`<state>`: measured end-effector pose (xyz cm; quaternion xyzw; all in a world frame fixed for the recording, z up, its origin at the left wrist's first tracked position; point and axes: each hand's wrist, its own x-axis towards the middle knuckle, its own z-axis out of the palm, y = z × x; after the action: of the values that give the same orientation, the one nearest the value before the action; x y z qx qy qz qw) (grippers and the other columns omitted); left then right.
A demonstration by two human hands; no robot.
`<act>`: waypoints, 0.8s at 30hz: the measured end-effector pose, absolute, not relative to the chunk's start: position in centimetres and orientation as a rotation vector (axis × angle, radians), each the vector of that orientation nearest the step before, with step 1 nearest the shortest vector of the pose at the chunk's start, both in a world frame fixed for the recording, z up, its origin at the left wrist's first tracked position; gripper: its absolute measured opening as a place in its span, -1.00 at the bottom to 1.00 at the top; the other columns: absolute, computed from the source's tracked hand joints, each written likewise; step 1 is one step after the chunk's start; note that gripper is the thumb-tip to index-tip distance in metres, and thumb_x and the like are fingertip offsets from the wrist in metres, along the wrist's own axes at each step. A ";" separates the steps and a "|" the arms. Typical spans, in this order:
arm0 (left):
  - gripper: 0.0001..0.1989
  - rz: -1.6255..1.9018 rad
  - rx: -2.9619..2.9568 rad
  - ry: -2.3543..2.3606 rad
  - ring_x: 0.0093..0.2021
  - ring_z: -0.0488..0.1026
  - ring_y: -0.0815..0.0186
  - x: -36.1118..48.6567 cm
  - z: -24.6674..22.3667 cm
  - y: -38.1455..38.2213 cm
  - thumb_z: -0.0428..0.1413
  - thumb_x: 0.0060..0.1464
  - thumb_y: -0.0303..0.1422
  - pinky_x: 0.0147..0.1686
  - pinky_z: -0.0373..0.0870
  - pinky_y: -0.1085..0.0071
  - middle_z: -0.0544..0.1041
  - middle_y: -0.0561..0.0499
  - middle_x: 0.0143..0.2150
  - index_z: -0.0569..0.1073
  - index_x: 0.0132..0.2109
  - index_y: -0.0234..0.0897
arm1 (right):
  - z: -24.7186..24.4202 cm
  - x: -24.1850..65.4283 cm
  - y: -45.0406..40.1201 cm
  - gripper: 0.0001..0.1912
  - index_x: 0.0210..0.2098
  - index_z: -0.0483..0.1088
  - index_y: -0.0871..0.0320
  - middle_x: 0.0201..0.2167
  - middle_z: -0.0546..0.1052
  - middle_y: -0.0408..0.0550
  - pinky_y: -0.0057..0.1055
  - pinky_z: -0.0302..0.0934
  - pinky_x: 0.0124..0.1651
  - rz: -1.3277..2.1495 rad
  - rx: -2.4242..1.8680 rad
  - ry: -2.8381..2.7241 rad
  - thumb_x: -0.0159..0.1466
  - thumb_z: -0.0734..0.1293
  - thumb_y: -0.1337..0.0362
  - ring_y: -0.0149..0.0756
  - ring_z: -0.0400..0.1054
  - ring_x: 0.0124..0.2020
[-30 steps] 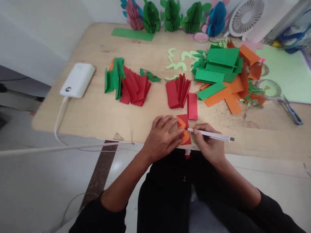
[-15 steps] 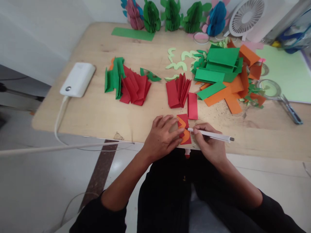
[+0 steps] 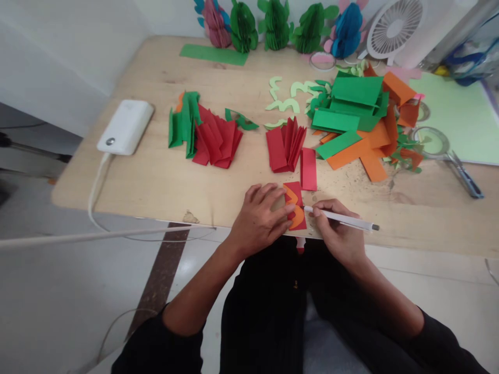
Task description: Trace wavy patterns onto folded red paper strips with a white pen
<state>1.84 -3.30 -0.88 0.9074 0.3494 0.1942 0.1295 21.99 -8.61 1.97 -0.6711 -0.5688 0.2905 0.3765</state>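
My left hand (image 3: 262, 215) lies with its fingers apart on an orange paper cutout (image 3: 298, 217), pressing it onto a small red paper strip (image 3: 299, 188) at the table's front edge. The cutout has a curved, notched outline. In my right hand (image 3: 340, 226) is a white pen (image 3: 346, 219), gripped near its tip. That tip points left, close to the right edge of the red strip. A second red paper strip (image 3: 309, 170) lies just above, beside a bundle of folded red paper (image 3: 286, 146).
Folded green paper (image 3: 356, 93) is heaped over orange strips (image 3: 374, 161) at the right. A utility knife (image 3: 467, 176) and tape roll (image 3: 432, 141) lie farther right. More folded red paper (image 3: 218, 137) and a white power bank (image 3: 125, 127) are leftward. Paper ornaments (image 3: 276, 26) line the wall.
The pen in my right hand has shifted slightly right, its tip moving off the orange cutout's edge. My left hand stays in place.
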 end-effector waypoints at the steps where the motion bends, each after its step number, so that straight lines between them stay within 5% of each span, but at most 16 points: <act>1: -0.71 0.565 2.637 1.017 0.23 0.25 -0.01 1.9 -0.9 -3.3 0.03 0.26 -0.20 0.22 0.10 -0.10 0.43 -0.17 0.13 0.51 0.02 -0.17 | 2.0 22.0 -8.7 -0.85 -0.35 0.45 0.12 -0.51 0.53 -0.14 -0.50 0.15 -0.52 0.741 -1.719 -1.456 0.26 0.32 0.18 -0.43 0.27 -0.56; 24: -0.71 0.550 2.659 1.036 0.24 0.24 0.00 1.9 -1.0 -3.4 0.04 0.26 -0.20 0.22 0.11 -0.07 0.43 -0.15 0.15 0.51 0.03 -0.15 | 1.8 22.2 -9.8 -0.86 -0.33 0.44 0.10 -0.48 0.56 -0.15 -0.46 0.23 -0.45 0.600 -1.717 -1.537 0.29 0.30 0.19 -0.40 0.35 -0.54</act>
<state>1.93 -3.38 -0.96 0.9086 0.3541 0.1878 0.1176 22.19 -9.76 1.84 -0.6694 -0.5995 0.2341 0.3711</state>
